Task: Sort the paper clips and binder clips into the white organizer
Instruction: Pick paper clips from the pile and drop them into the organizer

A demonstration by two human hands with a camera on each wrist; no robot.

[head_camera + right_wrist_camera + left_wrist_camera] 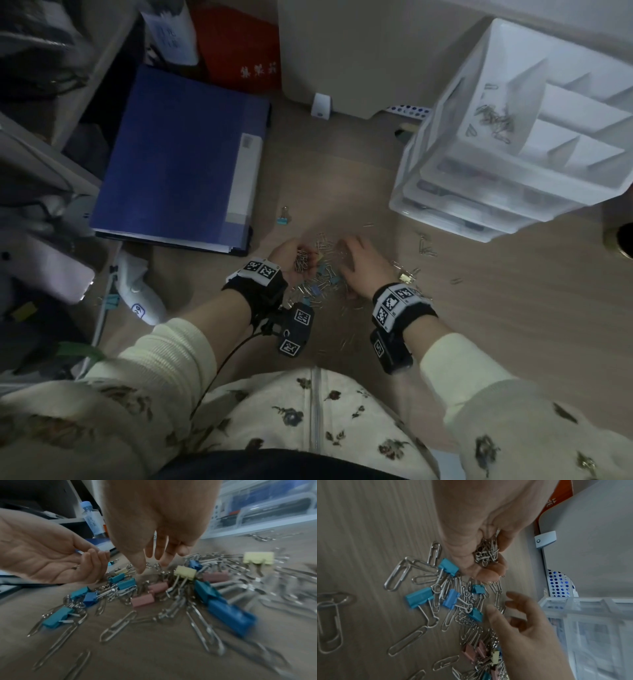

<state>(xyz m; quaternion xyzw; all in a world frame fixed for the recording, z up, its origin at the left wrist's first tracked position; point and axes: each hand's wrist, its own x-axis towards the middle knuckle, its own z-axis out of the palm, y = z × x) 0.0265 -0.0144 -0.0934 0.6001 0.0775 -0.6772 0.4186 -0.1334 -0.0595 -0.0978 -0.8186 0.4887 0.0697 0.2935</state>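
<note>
A pile of silver paper clips and binder clips (322,277) lies on the wooden floor in front of me. My left hand (301,260) is cupped palm up and grips a bunch of small paper clips (488,553). My right hand (349,250) hovers over the pile, fingers (154,553) straight and pointing down, nothing between them. Blue binder clips (419,597), pink ones (142,600) and yellow ones (185,572) are mixed with large paper clips (118,626). The white organizer (582,178) stands at the upper right; one compartment holds several paper clips (493,118).
A blue folder (181,157) lies to the left. One blue binder clip (283,216) sits apart beside it. Loose paper clips (426,246) are scattered right of the pile. Clear drawers (462,202) sit under the organizer. A white device (140,294) lies at lower left.
</note>
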